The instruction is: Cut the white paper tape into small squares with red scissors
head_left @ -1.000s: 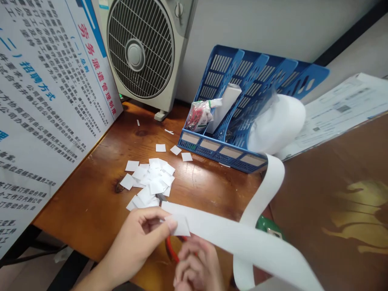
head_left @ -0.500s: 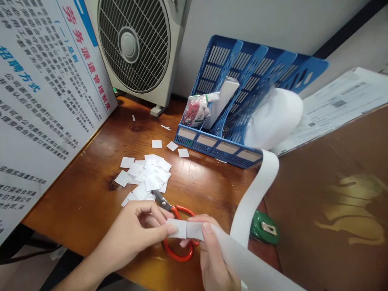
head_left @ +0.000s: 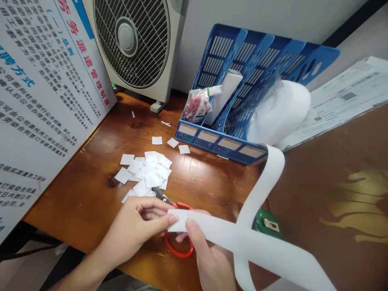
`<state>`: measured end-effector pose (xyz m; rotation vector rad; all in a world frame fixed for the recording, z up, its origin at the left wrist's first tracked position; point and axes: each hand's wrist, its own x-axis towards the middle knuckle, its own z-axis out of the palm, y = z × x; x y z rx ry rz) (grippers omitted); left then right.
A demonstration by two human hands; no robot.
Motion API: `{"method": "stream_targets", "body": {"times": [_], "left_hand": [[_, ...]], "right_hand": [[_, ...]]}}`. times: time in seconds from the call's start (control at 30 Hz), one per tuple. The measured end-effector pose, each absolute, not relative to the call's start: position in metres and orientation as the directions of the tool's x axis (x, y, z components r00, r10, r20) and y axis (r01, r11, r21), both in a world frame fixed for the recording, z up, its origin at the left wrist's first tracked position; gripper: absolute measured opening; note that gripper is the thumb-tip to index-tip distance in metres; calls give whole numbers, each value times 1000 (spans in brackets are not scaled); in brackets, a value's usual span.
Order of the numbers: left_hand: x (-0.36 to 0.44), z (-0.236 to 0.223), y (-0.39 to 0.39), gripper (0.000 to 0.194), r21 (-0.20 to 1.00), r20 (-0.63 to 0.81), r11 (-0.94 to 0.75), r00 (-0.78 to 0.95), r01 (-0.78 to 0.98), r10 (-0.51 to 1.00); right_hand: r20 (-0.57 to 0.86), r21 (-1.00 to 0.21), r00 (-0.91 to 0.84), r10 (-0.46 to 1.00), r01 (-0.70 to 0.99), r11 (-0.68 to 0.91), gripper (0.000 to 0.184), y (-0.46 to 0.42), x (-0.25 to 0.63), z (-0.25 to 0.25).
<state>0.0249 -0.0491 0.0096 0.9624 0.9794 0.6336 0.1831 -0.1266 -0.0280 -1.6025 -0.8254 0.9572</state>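
A long white paper strip (head_left: 242, 238) runs from a big white roll (head_left: 279, 113) down to my hands. My left hand (head_left: 136, 228) pinches the strip's free end between thumb and fingers. Right beside it, my right hand (head_left: 209, 258) pinches the same strip with its thumb on top. Red-handled scissors (head_left: 174, 226) lie on the wooden desk (head_left: 91, 202) under my hands, partly hidden. A heap of small white paper squares (head_left: 145, 173) lies just beyond them.
A blue file rack (head_left: 242, 81) holds a white box and a bag of red bits. A fan (head_left: 136, 44) stands at the back, a printed board (head_left: 39, 93) leans at the left. A green tape measure (head_left: 266, 224) sits near the strip. Printed sheets (head_left: 342, 101) lie at the right.
The scissors have come into view on the desk. My right hand rose from under the strip and took hold of it beside my left hand. The camera tilted slightly.
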Motion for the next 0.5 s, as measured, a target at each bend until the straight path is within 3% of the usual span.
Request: {"method": "stream_targets", "body": {"times": [0.1,0.27,0.5], "left_hand": [[26,11,-51,10,885,-381,460,461,-68,801],[26,8,-51,15,879,-391,472,469,-65,792],[23,5,-49,25,878,-404,478,529,-3,746]], "right_hand": [[-269,-953,421,866,16,-304,40,-127,182,-30],[-252,-967,395,883,-70,-245,36,-128,183,-39],[-230,-935,328,916,185,-302,38,-127,191,-26]]}}
